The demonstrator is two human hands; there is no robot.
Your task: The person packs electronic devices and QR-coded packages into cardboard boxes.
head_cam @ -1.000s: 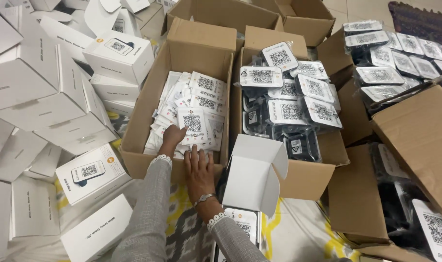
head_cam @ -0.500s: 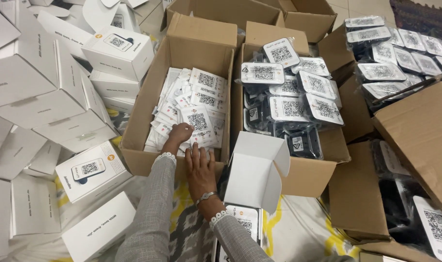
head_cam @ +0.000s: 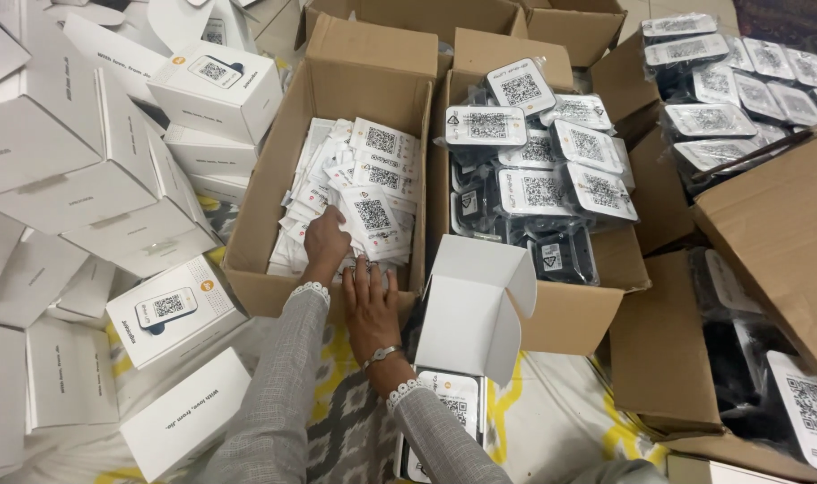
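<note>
Both hands are at a brown cardboard box (head_cam: pixel 256 269) filled with several small white paper cards (head_cam: pixel 373 179) printed with square codes. My left hand (head_cam: pixel 323 240) reaches into the near part of the pile, its fingers curled around some cards. My right hand (head_cam: pixel 369 300) rests at the box's near edge, fingers spread flat on the cards' lower ends. Just right of that hand stands a small white carton (head_cam: pixel 471 314), flap up and open. Both arms wear grey patterned sleeves with white lace cuffs.
A second brown box (head_cam: pixel 570 314) to the right holds black devices (head_cam: pixel 552 255) in plastic wrap with code labels. More brown boxes (head_cam: pixel 767 224) of the same lie at the right. Closed white cartons (head_cam: pixel 166 309) are heaped on the left, on a yellow and grey cloth (head_cam: pixel 337 430).
My left hand has pushed a little deeper into the card pile. My right hand has come up to the near edge of the cards. The view has shifted slightly.
</note>
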